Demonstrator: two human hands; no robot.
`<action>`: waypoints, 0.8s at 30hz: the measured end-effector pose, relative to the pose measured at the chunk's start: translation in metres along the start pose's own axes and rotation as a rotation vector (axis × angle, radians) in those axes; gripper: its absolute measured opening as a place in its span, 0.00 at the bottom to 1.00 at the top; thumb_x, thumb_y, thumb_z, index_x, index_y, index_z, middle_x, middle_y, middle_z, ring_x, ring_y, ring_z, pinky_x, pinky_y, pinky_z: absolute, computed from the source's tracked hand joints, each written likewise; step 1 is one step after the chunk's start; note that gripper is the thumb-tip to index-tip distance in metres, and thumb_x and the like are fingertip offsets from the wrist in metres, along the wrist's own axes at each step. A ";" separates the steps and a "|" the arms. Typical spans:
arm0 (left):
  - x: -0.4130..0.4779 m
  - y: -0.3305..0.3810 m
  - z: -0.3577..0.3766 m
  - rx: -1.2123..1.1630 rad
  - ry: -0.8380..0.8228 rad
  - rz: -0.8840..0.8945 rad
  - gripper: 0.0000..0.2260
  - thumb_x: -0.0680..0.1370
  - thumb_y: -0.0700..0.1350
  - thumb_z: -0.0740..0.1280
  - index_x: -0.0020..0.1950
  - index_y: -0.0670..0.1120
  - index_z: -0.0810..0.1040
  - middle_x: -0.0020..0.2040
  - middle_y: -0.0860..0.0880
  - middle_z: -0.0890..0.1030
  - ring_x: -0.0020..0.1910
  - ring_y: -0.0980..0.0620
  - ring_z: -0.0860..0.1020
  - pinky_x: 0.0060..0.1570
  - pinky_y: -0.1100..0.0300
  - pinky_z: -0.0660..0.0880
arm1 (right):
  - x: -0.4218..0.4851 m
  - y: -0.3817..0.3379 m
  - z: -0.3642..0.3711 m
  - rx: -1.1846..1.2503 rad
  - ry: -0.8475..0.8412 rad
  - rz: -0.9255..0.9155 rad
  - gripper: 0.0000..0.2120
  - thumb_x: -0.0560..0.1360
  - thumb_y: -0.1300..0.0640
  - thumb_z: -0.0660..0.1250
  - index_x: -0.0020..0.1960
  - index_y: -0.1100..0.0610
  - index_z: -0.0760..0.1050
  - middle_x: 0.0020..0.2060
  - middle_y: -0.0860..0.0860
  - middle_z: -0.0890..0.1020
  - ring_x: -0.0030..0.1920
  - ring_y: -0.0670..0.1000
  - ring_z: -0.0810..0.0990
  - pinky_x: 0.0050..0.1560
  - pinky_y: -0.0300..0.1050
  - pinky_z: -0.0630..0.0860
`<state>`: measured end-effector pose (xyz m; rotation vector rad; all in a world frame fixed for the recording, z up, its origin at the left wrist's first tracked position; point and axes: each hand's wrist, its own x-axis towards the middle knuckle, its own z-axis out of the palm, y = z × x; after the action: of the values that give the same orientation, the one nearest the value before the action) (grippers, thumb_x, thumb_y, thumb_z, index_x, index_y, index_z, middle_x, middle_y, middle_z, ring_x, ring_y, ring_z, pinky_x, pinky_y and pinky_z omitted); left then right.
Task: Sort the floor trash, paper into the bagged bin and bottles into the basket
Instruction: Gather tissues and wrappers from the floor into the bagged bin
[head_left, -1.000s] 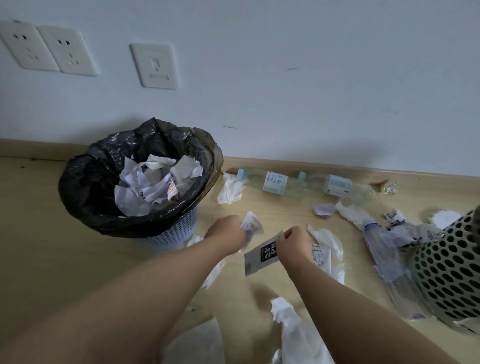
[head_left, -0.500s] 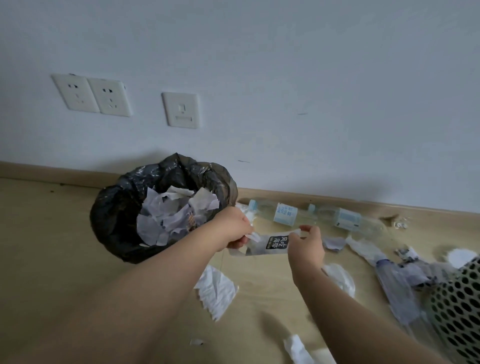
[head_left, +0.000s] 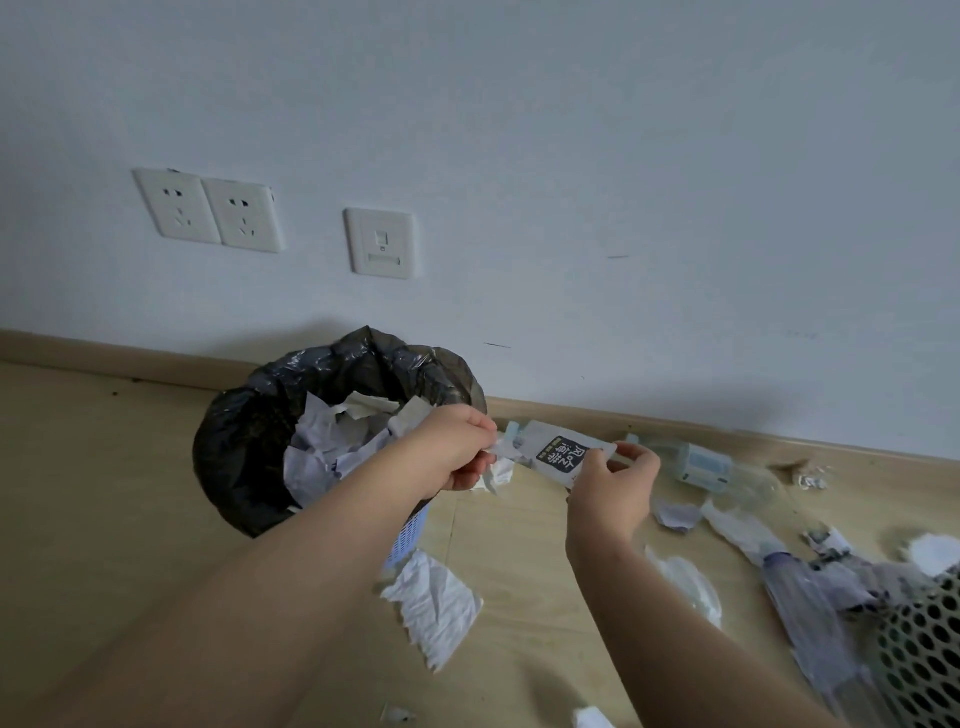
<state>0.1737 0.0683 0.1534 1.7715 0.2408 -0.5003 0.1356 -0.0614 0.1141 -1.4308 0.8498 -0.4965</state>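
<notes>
My left hand (head_left: 451, 453) grips crumpled white paper (head_left: 500, 470) beside the rim of the bin lined with a black bag (head_left: 244, 447), which holds several paper scraps. My right hand (head_left: 615, 491) pinches a white packet with a black label (head_left: 561, 454), held in the air between both hands. Clear plastic bottles lie on the floor: one with a pale label by the skirting (head_left: 706, 467), another with a purple cap (head_left: 810, 608) leaning by the perforated basket (head_left: 924, 649) at the lower right.
Crumpled paper lies on the wooden floor: a large sheet (head_left: 436, 605) below the bin, a wad (head_left: 691, 582) under my right arm, scraps (head_left: 675, 514) near the bottles. The wall carries two sockets (head_left: 208, 208) and a data outlet (head_left: 382, 244).
Both hands rose from the floor with the paper and the packet and moved left toward the bin. The view tilted upward, showing more wall.
</notes>
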 end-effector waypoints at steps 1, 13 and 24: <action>0.000 0.000 0.000 -0.039 0.016 -0.005 0.08 0.79 0.37 0.60 0.43 0.47 0.74 0.28 0.49 0.74 0.16 0.60 0.68 0.20 0.70 0.67 | 0.000 0.001 -0.001 -0.009 0.015 -0.004 0.07 0.77 0.60 0.58 0.54 0.53 0.65 0.36 0.47 0.74 0.40 0.54 0.76 0.41 0.50 0.75; -0.003 -0.001 0.004 -0.027 -0.071 -0.021 0.05 0.80 0.39 0.61 0.46 0.47 0.75 0.29 0.48 0.73 0.17 0.59 0.69 0.19 0.70 0.68 | 0.009 0.006 -0.015 -0.272 -0.075 -0.196 0.11 0.77 0.60 0.62 0.38 0.49 0.66 0.36 0.45 0.75 0.35 0.45 0.72 0.31 0.39 0.66; 0.005 -0.003 0.007 -0.291 0.029 -0.091 0.08 0.80 0.38 0.59 0.42 0.47 0.73 0.29 0.50 0.71 0.15 0.60 0.64 0.19 0.73 0.63 | 0.006 -0.002 -0.009 -0.050 0.041 -0.131 0.03 0.79 0.59 0.59 0.49 0.54 0.64 0.36 0.46 0.71 0.36 0.48 0.73 0.37 0.44 0.71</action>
<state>0.1751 0.0623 0.1470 1.4896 0.3959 -0.4781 0.1326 -0.0719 0.1159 -1.5330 0.8089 -0.6088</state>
